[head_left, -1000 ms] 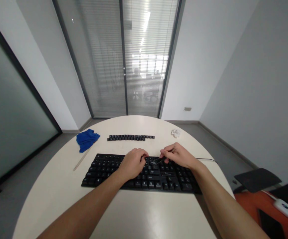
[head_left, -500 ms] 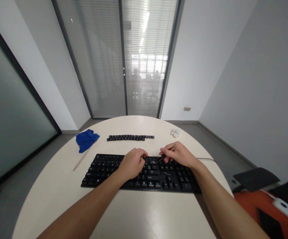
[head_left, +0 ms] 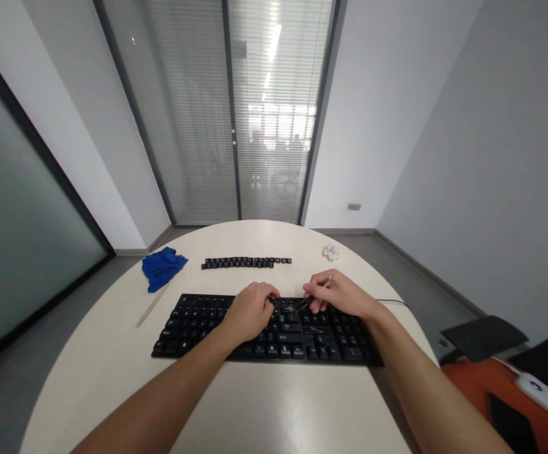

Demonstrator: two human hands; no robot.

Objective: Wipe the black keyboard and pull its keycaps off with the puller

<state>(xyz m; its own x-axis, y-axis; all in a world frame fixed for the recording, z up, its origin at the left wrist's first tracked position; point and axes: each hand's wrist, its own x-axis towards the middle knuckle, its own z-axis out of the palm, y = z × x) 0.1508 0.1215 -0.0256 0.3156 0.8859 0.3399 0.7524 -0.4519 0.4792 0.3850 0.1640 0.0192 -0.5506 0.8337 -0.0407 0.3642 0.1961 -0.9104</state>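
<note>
A black keyboard lies across the table in front of me. My left hand rests on its middle, fingers curled inward near the far edge; whatever is between the fingertips is hidden. In my right hand, to the right, a thin pair of metal tweezers is pinched. The tips point down and left, close to the keys in the upper middle of the keyboard. Beyond the keyboard stand loose black keycaps in two uneven rows.
A crumpled blue cloth lies at the left, beside a thin pale stick. White crumpled material sits at the far right of the round table. A cable runs off rightward. An orange chair stands at the lower right.
The tweezers' tips have shifted slightly left and down over the keys, and their rear end now shows more upright. My left hand holds nearly the same place. The view has moved slightly.
</note>
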